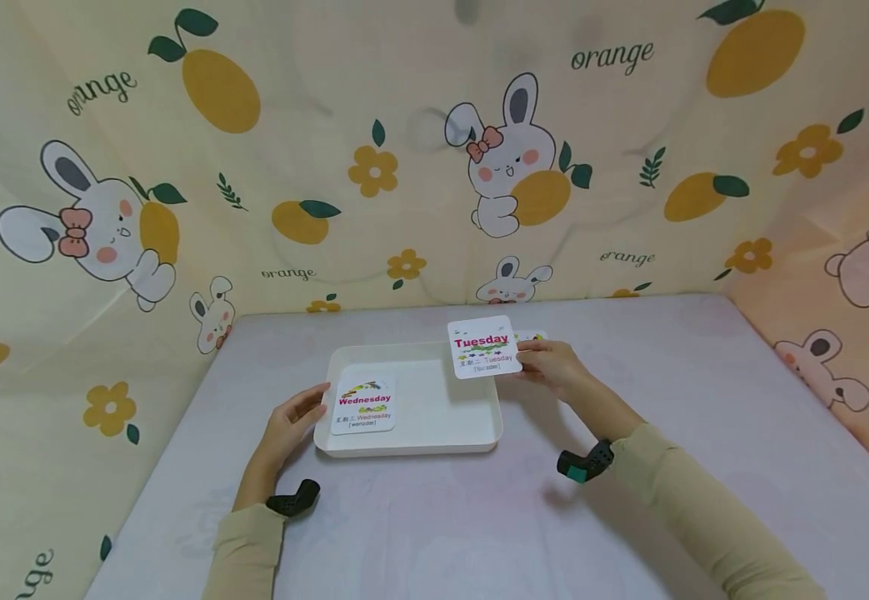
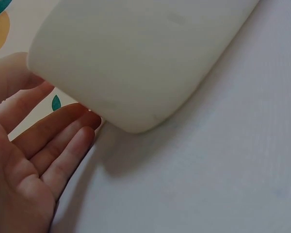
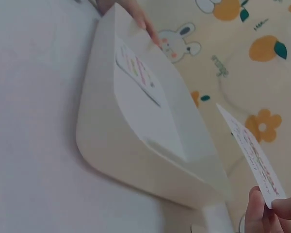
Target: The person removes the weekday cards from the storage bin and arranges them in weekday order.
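Observation:
My right hand (image 1: 554, 367) pinches a white square "Tuesday" card (image 1: 482, 347) at its right edge, thumb against fingers. The card is raised and tilted over the right back corner of a white rectangular tray (image 1: 441, 417). In the right wrist view the same card (image 3: 252, 158) appears nearly edge-on, with the tray wall (image 3: 136, 155) beside it. A "Wednesday" card (image 1: 363, 406) lies face up in the tray's left part. At the tray's left end is my left hand (image 1: 292, 423); its loosely extended fingers (image 2: 63, 165) touch the outer wall.
Another printed card (image 1: 530, 336) shows partly behind the Tuesday card and right hand, beyond the tray's right side. A pale cloth covers the table (image 1: 434, 517). Patterned curtain fabric (image 1: 419, 125) closes in the back and both sides. Each wrist wears a black camera band (image 1: 586, 462).

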A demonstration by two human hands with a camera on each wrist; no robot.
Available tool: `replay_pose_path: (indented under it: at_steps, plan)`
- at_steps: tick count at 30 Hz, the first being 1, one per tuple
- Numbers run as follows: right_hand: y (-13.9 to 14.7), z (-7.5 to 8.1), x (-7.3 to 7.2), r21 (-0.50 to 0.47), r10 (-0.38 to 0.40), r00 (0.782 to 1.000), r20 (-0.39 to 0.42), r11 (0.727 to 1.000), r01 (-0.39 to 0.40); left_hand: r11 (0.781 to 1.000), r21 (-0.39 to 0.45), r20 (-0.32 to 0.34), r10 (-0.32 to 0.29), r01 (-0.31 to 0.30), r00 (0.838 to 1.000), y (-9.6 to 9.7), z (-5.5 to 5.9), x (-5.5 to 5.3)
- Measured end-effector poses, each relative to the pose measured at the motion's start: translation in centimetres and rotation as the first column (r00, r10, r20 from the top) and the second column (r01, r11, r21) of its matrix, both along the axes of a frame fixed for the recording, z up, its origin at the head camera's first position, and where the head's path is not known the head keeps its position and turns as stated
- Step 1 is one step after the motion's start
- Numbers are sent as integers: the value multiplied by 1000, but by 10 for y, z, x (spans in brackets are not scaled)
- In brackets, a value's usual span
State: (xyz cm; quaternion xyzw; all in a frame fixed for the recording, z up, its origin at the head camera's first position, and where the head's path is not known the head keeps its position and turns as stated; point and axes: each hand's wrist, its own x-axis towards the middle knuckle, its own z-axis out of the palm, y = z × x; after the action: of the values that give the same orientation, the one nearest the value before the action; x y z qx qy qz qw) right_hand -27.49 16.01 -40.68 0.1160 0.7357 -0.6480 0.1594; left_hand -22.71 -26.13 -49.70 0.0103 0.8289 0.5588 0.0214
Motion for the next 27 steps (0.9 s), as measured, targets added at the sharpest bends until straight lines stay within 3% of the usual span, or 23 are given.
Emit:
replay_pose_path:
  at_steps: [8, 27]
  plan:
    - [23, 3, -4, -29, -49, 999, 18, 998, 49, 1000, -20, -4, 7, -7, 1000, 0, 1, 0]
    - [71, -9, -21, 60, -143, 984, 109, 989, 137, 1000, 14, 21, 0, 0, 1000, 1, 3, 2]
